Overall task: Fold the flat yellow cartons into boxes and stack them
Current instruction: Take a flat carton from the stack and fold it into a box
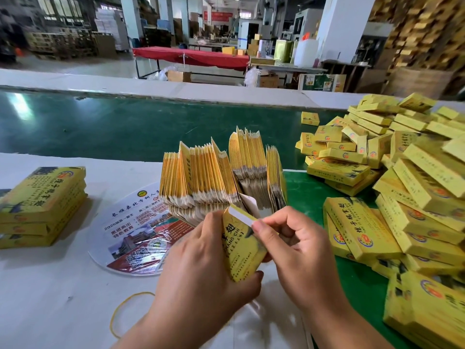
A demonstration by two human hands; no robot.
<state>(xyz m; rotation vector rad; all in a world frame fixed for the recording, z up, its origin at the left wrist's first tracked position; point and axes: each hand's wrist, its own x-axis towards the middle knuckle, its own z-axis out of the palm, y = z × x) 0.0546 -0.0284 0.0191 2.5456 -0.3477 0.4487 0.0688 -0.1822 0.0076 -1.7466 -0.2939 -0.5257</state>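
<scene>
A yellow carton (241, 250) with black lettering is held between both hands just above the white table. My left hand (201, 258) grips its left side and bottom corner, fingers curled around it. My right hand (297, 248) pinches the white end flap at the carton's top with thumb and fingers. Right behind the hands, several bundles of flat yellow cartons (216, 177) stand on edge. A large heap of folded yellow boxes (392, 187) fills the right side. A short stack of folded boxes (40, 205) lies at the left.
A round printed fan (136, 233) lies flat under the carton bundles. A yellow rubber band (125, 313) lies on the white table (50, 285) near my left forearm. A green conveyor belt (100, 124) runs across behind the table. Factory floor and a red-covered table sit beyond.
</scene>
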